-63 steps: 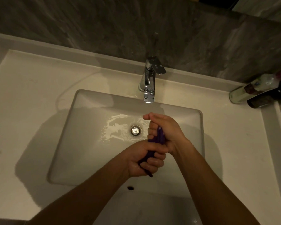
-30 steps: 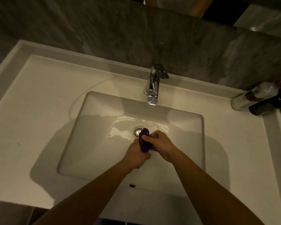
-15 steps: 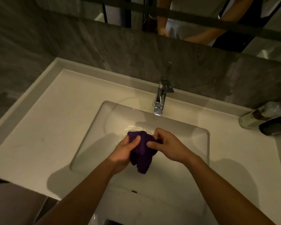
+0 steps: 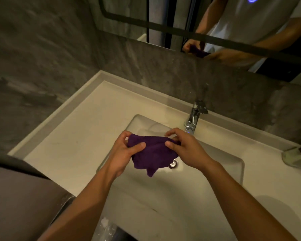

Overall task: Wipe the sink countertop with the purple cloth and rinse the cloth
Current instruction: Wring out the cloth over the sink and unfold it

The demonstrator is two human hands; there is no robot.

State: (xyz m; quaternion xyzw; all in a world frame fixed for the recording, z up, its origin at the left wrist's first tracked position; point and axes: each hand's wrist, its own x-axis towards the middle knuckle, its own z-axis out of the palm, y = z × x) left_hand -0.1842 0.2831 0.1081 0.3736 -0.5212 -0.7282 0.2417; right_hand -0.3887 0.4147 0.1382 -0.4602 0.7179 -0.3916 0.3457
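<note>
The purple cloth (image 4: 152, 154) hangs spread between both hands above the white sink basin (image 4: 215, 173). My left hand (image 4: 122, 151) pinches its left edge between thumb and fingers. My right hand (image 4: 184, 147) grips its right edge. A corner of the cloth droops down near the metal drain (image 4: 173, 163). The chrome faucet (image 4: 195, 118) stands just behind my right hand; no water stream shows. The white countertop (image 4: 80, 140) stretches to the left of the basin.
A grey marble wall (image 4: 42, 58) backs the counter, with a black-framed mirror (image 4: 207, 20) above showing a person's reflection. A bottle (image 4: 295, 156) lies at the right edge. A dark surface (image 4: 16, 197) sits at the lower left, beside the counter's corner.
The cloth went from a twisted wad wrung low in the basin to opened out and lifted between both hands. The view tilted up, bringing the mirror in.
</note>
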